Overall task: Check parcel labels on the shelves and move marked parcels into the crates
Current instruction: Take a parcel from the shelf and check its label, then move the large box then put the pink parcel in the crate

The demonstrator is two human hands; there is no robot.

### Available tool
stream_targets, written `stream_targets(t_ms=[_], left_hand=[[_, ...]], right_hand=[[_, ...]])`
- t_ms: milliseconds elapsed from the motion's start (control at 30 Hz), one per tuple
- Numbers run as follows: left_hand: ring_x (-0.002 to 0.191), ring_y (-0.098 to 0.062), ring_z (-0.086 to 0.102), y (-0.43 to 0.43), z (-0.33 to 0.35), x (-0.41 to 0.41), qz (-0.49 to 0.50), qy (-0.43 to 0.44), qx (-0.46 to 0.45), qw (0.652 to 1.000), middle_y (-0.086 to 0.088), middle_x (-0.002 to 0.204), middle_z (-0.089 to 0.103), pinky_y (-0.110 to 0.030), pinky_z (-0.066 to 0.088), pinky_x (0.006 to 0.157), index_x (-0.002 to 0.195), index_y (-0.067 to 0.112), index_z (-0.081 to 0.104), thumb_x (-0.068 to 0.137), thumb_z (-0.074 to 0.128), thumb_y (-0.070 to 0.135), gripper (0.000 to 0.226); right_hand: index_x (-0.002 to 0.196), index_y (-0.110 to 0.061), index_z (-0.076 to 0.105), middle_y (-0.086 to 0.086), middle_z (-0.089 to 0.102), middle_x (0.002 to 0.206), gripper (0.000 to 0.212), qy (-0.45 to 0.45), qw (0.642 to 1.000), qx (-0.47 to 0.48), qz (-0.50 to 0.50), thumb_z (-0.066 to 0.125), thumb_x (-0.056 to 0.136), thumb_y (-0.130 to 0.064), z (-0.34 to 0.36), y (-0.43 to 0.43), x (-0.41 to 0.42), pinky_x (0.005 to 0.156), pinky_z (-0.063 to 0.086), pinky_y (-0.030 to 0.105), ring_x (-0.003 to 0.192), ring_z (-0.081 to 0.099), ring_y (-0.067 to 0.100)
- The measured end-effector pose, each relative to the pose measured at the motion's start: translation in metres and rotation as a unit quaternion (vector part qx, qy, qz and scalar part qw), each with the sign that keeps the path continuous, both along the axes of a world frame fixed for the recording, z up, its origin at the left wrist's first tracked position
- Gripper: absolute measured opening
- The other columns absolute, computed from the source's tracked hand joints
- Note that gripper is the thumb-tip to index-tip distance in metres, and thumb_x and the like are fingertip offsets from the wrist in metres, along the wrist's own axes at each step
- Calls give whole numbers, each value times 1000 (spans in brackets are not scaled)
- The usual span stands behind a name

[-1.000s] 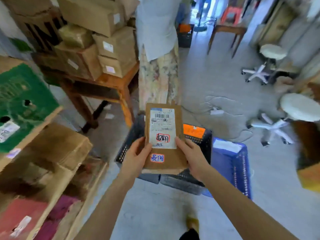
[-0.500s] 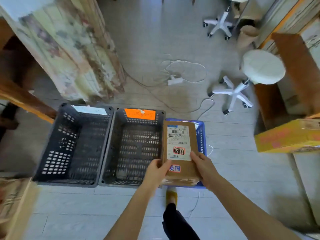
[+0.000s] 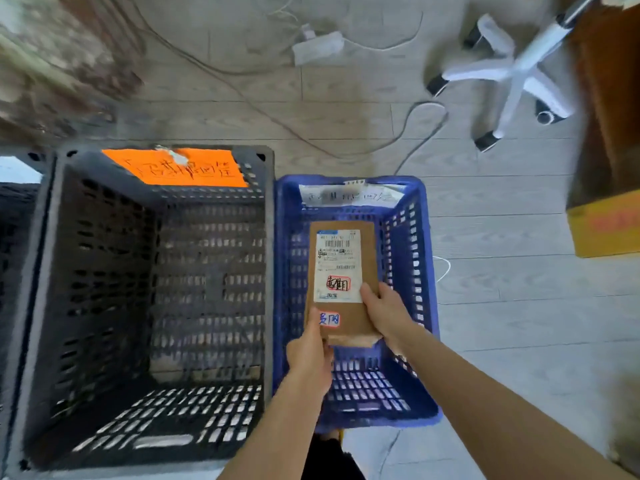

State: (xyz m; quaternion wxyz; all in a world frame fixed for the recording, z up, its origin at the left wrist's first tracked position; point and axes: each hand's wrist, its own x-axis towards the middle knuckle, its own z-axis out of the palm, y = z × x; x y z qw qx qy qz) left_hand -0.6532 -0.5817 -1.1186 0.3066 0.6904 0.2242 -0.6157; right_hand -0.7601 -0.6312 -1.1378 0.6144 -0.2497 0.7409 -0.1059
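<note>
We have carried the marked parcel rightward, off the black crate at nine o'clock. Our left hand pinches its near corner, our right hand grips its right edge, holding it over the blue crate at five o'clock. Letting go looks next.

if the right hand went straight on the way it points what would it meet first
The right hand, gripping the brown parcel, points forward into the blue crate. Carried on, the parcel would likely meet the crate's floor or far wall first; depth is unclear.
</note>
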Motion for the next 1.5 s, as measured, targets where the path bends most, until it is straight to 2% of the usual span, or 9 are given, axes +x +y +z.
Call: stream_targets(t_ms=[200, 433, 633, 767, 867, 1000, 1100, 1233, 1500], left_hand=[[106, -31, 58, -43, -138, -7, 22, -110, 17, 994, -15, 120, 58, -38, 49, 89, 118, 4, 51, 93, 48, 40, 44], [114, -38, 57, -43, -171, -2, -39, -111, 12, 993, -20, 125, 59, -48, 46, 99, 114, 3, 57, 92, 47, 36, 41], [74, -41, 56, -21, -7, 18, -107, -112, -63, 986, -36, 105, 56, -43, 45, 62, 113, -7, 53, 96, 39, 36, 47], [103, -34, 57, -7, 135, 72, -126, -184, -113, 968, -17, 118, 60, -40, 46, 89, 117, 6, 56, 97, 38, 34, 39], [102, -34, 57, 16, 242, 131, -108, -268, -134, 948, -16, 120, 60, -37, 45, 85, 116, 4, 57, 97, 40, 34, 39], [98, -35, 58, 75, 372, 219, -30, -330, -157, 930, -17, 108, 62, -43, 44, 87, 105, 3, 60, 97, 40, 28, 33], [84, -26, 56, 144, 456, 282, 39, -385, -184, 904, -11, 91, 58, -37, 43, 85, 91, 8, 61, 96, 40, 26, 28], [76, -21, 54, 267, 553, 358, 114, -494, -185, 842, -6, 82, 56, -31, 44, 72, 70, 23, 51, 97, 43, 32, 30], [108, -26, 59, 548, 723, 465, 246, -673, -164, 678, -15, 110, 66, -35, 44, 93, 111, 2, 62, 95, 47, 26, 32]], right_hand=[[125, -7, 45, 9, 58, 116, 33, 0, 998, -50, 27, 39, 99, -27, -126, -40, 31, 64, 46, 25, 92, 56, 19], [120, -8, 45, 12, 56, 116, 31, 87, 993, -52, 61, 41, 96, -28, -148, -52, 40, 83, 45, 38, 99, 55, 28], [135, -10, 43, 2, 54, 125, 46, 105, 984, -110, 89, 45, 95, -31, 11, -29, 45, 90, 46, 36, 109, 54, 21], [118, -6, 56, 10, 62, 107, 36, 31, 975, -139, 170, 51, 93, -31, 156, -21, 88, 67, 39, 24, 81, 54, 14], [96, -5, 61, 0, 57, 80, 28, -30, 948, -171, 265, 54, 92, -32, 260, -10, 142, 62, 35, 19, 77, 54, 15], [106, -16, 63, -5, 60, 104, 31, -101, 895, -232, 366, 58, 87, -39, 387, 30, 234, 78, 37, 25, 98, 52, 12], [84, -1, 63, 11, 61, 80, 43, -160, 844, -269, 435, 60, 78, -44, 472, 87, 310, 75, 38, 29, 87, 59, 27], [101, -3, 63, 2, 63, 90, 29, -256, 777, -307, 486, 63, 86, -28, 563, 186, 411, 70, 40, 7, 96, 59, 17], [116, -19, 59, -4, 60, 118, 33, -403, 604, -388, 567, 58, 88, -36, 733, 429, 559, 92, 43, 27, 113, 53, 11]])
